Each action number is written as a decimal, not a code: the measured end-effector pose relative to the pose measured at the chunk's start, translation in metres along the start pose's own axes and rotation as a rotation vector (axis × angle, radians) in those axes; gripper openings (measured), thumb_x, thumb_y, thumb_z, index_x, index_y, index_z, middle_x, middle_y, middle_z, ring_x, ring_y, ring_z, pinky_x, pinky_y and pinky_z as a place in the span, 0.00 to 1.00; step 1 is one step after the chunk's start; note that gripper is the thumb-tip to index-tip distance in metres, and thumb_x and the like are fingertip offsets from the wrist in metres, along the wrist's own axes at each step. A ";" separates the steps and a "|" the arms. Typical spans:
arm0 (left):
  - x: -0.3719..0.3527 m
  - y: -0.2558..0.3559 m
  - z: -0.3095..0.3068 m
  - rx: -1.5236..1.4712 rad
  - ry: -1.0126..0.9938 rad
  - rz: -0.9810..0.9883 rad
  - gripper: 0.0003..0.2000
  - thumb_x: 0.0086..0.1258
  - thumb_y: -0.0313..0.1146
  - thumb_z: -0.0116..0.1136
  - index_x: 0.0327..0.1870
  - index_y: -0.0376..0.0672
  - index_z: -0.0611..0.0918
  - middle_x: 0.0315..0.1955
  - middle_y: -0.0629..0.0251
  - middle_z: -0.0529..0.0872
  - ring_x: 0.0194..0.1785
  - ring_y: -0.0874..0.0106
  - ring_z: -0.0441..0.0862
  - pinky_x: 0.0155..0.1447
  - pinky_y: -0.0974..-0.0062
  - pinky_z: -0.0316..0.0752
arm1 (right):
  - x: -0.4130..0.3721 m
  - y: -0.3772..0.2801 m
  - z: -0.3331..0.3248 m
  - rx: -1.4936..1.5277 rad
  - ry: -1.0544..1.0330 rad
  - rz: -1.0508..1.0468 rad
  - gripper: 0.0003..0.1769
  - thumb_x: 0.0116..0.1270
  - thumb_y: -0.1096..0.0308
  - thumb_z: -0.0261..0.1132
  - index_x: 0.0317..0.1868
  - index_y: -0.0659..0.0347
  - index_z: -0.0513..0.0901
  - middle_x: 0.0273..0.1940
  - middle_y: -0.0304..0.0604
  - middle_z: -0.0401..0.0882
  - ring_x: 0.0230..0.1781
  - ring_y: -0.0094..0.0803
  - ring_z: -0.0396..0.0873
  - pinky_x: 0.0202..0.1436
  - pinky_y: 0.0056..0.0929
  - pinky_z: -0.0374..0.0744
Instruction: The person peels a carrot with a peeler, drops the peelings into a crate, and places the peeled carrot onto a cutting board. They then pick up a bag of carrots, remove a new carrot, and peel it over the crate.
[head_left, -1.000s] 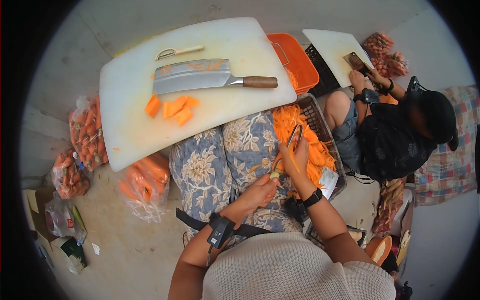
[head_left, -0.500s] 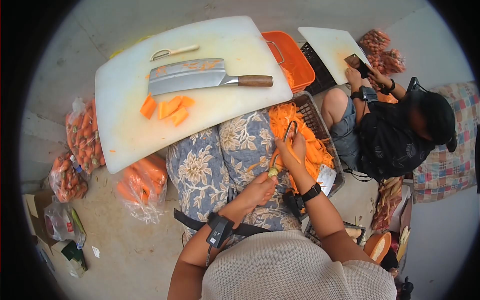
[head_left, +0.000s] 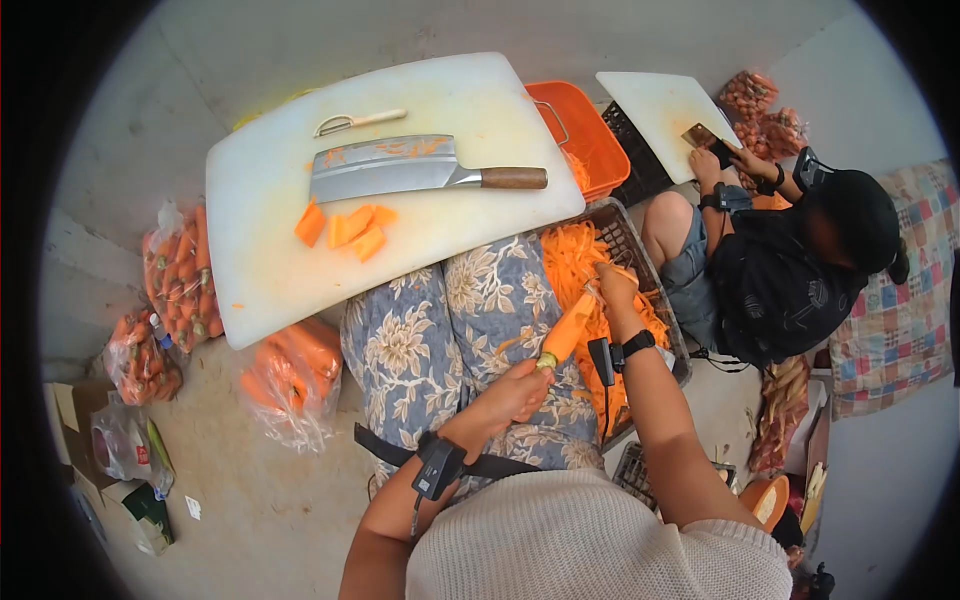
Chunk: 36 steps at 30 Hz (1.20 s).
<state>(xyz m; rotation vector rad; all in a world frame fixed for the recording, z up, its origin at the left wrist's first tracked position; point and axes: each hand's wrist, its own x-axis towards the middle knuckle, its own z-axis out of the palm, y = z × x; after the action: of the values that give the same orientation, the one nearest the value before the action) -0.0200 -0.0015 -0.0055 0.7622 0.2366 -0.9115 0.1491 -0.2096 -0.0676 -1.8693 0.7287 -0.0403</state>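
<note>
My left hand [head_left: 515, 395] grips a peeled carrot [head_left: 568, 332] by its greenish stem end, with the tip slanting up and to the right. My right hand [head_left: 617, 287] is closed on a peeler [head_left: 594, 290], whose head sits by the carrot's far end and is partly blurred. Beneath both, a heap of orange carrot strips [head_left: 574, 252] fills a dark crate [head_left: 625, 228]. On the white cutting board [head_left: 450, 225] lie a cleaver [head_left: 385, 165] with a wooden handle, a second peeler [head_left: 360, 121] and several carrot chunks [head_left: 348, 228].
Bags of whole carrots [head_left: 292, 375] stand on the floor to the left. Behind the crate is an orange bin [head_left: 590, 130]. At the right a co-worker [head_left: 790, 255] handles a cleaver [head_left: 697, 135] over another cutting board [head_left: 655, 115].
My right hand has moved up and right along the carrot with the peeler. The carrot now shows in full, its tip pointing up to the right. My left hand keeps its grip.
</note>
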 end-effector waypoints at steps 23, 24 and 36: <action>0.000 -0.003 -0.004 -0.171 -0.136 0.015 0.16 0.74 0.43 0.39 0.44 0.38 0.72 0.20 0.70 0.71 0.18 0.84 0.65 0.19 0.89 0.59 | -0.141 -0.031 0.002 0.048 -0.006 -0.532 0.22 0.52 0.69 0.69 0.42 0.67 0.67 0.46 0.48 0.67 0.48 0.37 0.68 0.51 0.33 0.70; 0.000 -0.004 -0.004 -0.171 -0.135 0.016 0.16 0.74 0.43 0.39 0.44 0.38 0.72 0.20 0.70 0.71 0.18 0.84 0.65 0.19 0.89 0.59 | -0.142 -0.028 0.004 -0.050 0.020 -0.660 0.24 0.51 0.69 0.69 0.44 0.69 0.67 0.44 0.50 0.65 0.47 0.42 0.66 0.54 0.36 0.67; 0.007 -0.007 -0.009 -0.132 -0.095 0.012 0.13 0.75 0.41 0.39 0.39 0.39 0.71 0.18 0.72 0.68 0.15 0.86 0.58 0.17 0.90 0.54 | -0.114 -0.003 0.010 -0.121 -0.017 -0.521 0.21 0.51 0.65 0.69 0.38 0.68 0.70 0.32 0.46 0.69 0.36 0.40 0.70 0.43 0.34 0.69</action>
<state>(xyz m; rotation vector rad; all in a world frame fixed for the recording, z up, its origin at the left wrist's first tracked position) -0.0203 -0.0024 -0.0185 0.5960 0.2068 -0.9091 0.0614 -0.1432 -0.0351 -2.1294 0.2197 -0.3179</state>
